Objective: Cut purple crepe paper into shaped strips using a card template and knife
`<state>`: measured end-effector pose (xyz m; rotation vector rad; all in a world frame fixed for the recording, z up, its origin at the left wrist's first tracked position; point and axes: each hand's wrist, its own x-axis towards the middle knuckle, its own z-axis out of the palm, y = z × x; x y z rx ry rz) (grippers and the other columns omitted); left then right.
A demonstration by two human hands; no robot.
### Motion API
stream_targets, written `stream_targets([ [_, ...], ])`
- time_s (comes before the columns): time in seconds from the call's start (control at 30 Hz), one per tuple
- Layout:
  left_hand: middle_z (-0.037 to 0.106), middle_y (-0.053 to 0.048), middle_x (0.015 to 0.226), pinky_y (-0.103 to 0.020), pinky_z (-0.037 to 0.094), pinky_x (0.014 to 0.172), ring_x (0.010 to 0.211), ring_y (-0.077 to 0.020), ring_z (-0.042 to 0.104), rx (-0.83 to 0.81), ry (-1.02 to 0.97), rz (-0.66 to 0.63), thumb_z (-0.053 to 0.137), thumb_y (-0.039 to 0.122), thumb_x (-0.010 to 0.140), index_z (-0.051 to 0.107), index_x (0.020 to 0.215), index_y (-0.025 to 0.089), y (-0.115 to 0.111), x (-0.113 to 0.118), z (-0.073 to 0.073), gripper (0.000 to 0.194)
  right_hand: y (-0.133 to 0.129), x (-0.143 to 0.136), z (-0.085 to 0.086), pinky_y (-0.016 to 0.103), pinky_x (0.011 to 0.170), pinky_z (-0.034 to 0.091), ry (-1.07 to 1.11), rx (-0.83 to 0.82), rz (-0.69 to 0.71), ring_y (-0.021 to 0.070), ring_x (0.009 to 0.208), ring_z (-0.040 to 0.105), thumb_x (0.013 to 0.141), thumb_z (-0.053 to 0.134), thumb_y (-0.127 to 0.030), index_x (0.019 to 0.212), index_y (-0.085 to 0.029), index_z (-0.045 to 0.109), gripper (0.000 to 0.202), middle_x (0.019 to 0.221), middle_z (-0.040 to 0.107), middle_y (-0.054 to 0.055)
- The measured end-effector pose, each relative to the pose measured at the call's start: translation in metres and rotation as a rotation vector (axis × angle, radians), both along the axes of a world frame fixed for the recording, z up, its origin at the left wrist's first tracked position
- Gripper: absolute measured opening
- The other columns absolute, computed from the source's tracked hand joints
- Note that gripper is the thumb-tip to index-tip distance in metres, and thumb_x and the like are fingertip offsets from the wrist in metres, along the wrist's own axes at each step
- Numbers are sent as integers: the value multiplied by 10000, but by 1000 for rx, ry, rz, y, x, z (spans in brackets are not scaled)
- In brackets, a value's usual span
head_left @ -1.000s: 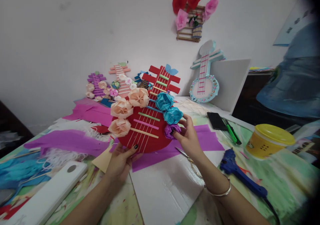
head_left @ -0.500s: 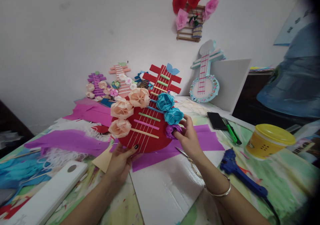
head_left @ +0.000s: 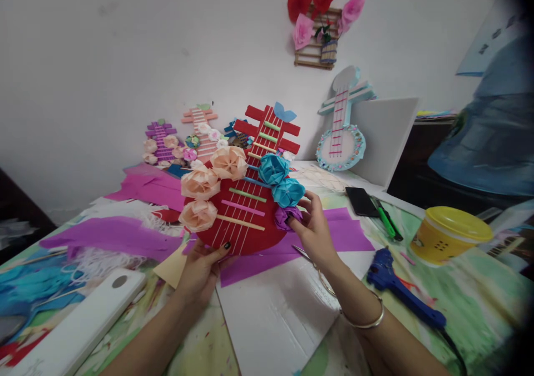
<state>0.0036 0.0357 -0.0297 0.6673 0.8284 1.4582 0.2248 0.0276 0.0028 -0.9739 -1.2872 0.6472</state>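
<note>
Near: left grip point(head_left: 202, 270) is closed, thumb over fingers, on the red lute-shaped piece point(head_left: 246, 201)'s lower edge. Purple flower point(head_left: 282, 218), right of it, is pinched by right grip point(head_left: 312, 228). Beyond both, neck point(head_left: 270, 132) is tipped slightly leftward since half a second ago; apparently merely re-angled.

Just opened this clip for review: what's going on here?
A person is holding up a red instrument model. The left hand grips its lower edge; the right hand holds a purple flower against its right side. Peach flowers and blue flowers sit on it. A glue gun lies off to the right.
</note>
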Motion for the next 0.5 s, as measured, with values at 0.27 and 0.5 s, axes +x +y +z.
stream_targets([
  [0.27,729,-32,919,-257,620,642,738,-166,705,-6,-6,18,706,-54,585,643,915,187,-1,1,1,414,-1,0,1,347,762,540,-2,6,-6,198,938,640,790,614,-223,1235,-286,376,509,1188,564,84],
  [0.5,728,-44,955,-285,626,669,777,-186,710,16,-1,-7,737,-40,583,635,903,186,0,-1,-1,405,-2,-1,2,345,773,531,-12,5,0,194,946,634,804,600,-219,1240,-282,374,495,1188,556,81],
])
